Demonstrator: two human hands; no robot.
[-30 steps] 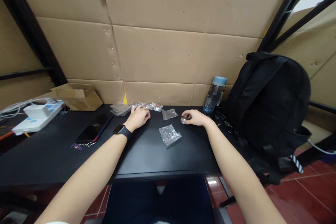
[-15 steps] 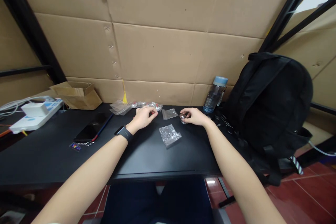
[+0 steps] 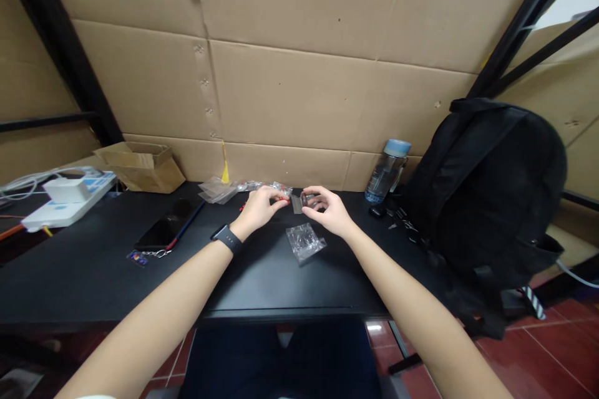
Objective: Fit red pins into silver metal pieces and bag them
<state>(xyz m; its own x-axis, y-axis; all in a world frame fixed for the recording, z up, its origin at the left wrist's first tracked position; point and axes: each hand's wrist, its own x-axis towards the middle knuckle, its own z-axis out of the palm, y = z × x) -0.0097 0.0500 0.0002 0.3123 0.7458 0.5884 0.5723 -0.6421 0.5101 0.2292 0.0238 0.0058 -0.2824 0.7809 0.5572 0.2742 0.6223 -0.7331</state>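
Note:
My left hand (image 3: 259,207), with a dark watch on its wrist, is closed in a pinch on a small red piece (image 3: 286,199) whose kind I cannot make out. Facing it, my right hand (image 3: 331,212) grips a small round shiny metal piece (image 3: 304,200) between thumb and fingers. A narrow gap separates the two pieces. Behind them lies a small clear plastic bag (image 3: 296,204), partly covered by the right hand. Nearer to me rests a crumpled clear plastic bag (image 3: 305,243). Several bagged parts (image 3: 253,186) with red bits lie beyond my left hand.
On the left are a phone (image 3: 169,224) with a keychain, an open cardboard box (image 3: 150,168) and a white power strip (image 3: 70,202). A water bottle (image 3: 387,171), keys (image 3: 407,224) and a black backpack (image 3: 491,199) stand right. Cardboard (image 3: 290,100) walls the back.
My right hand has moved left with the round metal piece, from beside the small bag to close by my left hand. The left hand has shifted slightly right, its red piece now showing.

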